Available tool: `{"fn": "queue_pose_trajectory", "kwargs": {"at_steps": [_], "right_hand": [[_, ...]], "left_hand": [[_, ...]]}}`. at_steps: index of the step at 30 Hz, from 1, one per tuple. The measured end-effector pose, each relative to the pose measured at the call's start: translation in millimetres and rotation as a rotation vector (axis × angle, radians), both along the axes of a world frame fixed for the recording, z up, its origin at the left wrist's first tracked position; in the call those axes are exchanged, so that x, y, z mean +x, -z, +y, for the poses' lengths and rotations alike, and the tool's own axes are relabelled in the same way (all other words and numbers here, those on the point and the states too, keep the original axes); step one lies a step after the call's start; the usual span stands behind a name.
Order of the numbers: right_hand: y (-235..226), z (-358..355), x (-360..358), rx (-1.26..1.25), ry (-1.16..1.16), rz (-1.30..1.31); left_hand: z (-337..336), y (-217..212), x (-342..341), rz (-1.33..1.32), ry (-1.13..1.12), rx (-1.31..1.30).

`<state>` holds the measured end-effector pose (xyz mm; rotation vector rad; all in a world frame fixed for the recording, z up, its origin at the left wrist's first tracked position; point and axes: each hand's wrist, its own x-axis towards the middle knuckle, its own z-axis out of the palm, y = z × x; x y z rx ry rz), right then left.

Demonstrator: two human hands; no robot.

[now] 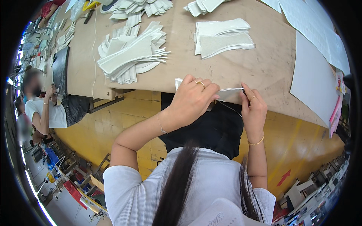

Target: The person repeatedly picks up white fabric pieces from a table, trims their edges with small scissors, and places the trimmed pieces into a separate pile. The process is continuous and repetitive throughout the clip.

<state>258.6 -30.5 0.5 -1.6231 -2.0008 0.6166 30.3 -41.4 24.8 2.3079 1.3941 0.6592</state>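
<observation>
At the table's near edge I hold a flat white padded fabric piece (230,95) almost edge-on, in front of my body. My left hand (194,98) is closed over its left part, the fingers bent down across it. The thumb and fingers of my right hand (255,109) pinch its right end. A small dark spot shows at the right fingertips, too small to make out. A thin pale thread (230,109) hangs below the piece. Beyond my hands lie a neat stack of similar white pieces (226,37) and, to its left, a larger fanned pile (128,56).
The brown-covered table (181,67) carries more white pieces (137,6) at the far side. White sheets (316,79) lie along its right. A cord (95,45) crosses its left part. A person in a white top (47,113) works at the left. The floor (124,113) is yellow.
</observation>
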Motion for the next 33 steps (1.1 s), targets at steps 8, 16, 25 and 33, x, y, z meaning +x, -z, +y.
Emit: {"fn": "queue_pose_trajectory", "kwargs": {"at_steps": [8,16,25,33], "right_hand": [[-6.3,15.3,-12.0,0.037,-0.006,0.093],[0.3,30.1,12.8,-0.098,0.230,0.215],[-12.2,58.0,37.0,-0.293,0.398,0.551],[-20.3,52.8,53.7,-0.239,0.440,0.786]], "left_hand": [[1.4,-2.5,-5.5,-0.077,-0.101,-0.044],[-1.7,-20.2,-38.6,-0.014,-0.340,-0.052],[43.7,-16.2,-136.7,0.300,-0.616,0.356],[122.1,53.4,-20.2,0.218,-0.195,0.235]]}}
